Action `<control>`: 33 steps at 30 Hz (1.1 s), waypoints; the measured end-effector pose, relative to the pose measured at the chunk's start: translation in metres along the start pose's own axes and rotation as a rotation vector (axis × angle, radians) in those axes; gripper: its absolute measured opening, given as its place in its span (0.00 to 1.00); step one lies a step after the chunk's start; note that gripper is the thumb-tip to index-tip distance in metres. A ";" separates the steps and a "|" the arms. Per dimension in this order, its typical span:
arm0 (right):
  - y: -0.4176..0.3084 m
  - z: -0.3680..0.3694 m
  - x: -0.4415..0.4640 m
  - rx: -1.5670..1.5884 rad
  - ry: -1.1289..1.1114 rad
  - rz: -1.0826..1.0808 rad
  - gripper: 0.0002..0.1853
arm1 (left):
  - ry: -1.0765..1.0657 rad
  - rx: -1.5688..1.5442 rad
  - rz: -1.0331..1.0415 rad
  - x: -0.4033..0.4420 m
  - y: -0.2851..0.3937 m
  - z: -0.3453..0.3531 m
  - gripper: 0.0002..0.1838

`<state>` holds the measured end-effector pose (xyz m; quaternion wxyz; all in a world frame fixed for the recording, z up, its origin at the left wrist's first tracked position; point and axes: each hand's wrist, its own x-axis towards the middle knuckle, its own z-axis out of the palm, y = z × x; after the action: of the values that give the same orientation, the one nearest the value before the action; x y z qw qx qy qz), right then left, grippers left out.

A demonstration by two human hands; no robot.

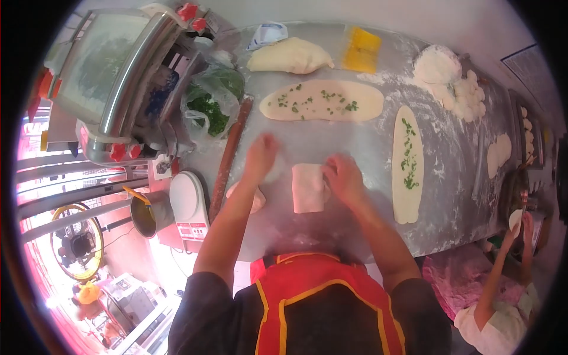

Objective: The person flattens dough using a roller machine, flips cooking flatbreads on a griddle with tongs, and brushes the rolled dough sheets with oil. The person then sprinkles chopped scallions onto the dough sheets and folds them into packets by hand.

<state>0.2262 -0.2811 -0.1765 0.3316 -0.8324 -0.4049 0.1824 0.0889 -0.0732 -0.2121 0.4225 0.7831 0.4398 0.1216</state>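
A folded, roughly rectangular piece of dough (306, 192) lies on the metal table in front of me. My right hand (343, 176) is at its right edge, with curled fingers closed on the dough there. Up and to the left, my left hand (264, 151) is raised over the table, its fingers smeared by motion. Partly covered by my left forearm is a smaller lump of dough (258, 202). Beyond my hands stretches a long flat dough sheet (322, 102) sprinkled with chopped green onion. Another narrow dough sheet (408, 165), also topped with green onion, lies to the right.
A wooden rolling pin (232, 155) and a bag of chopped greens (214, 103) are on the left, near a white scale (189, 204) and a dough machine (118, 71). A big dough mass (290, 57) and flour (438, 64) sit at the back. Another person (494, 313) handles dough at right.
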 end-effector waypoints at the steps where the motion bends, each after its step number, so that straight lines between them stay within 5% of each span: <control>1: -0.001 -0.002 0.007 0.036 0.017 0.002 0.15 | 0.233 -0.137 0.076 0.031 -0.024 0.014 0.11; 9: 0.003 -0.010 0.019 0.089 0.108 -0.077 0.14 | 0.173 -0.622 -0.584 0.101 0.014 0.014 0.19; 12: 0.006 -0.012 0.017 0.085 0.108 -0.069 0.13 | 0.299 -0.059 -0.062 0.099 0.018 0.019 0.16; 21: 0.002 -0.015 0.027 0.107 0.013 -0.035 0.14 | 0.060 0.076 0.299 0.085 0.085 0.068 0.11; 25: 0.001 -0.005 0.062 -0.021 0.077 -0.271 0.21 | 0.097 -0.087 0.217 0.092 0.075 0.066 0.11; 33: -0.008 0.032 0.120 -0.429 0.058 -0.429 0.27 | 0.026 0.226 -0.062 0.100 0.065 0.038 0.22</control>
<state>0.2764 -0.1689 -0.1981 0.1908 -0.7836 -0.5912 -0.0056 0.2068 -0.0319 -0.2034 0.3293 0.8102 0.4801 0.0680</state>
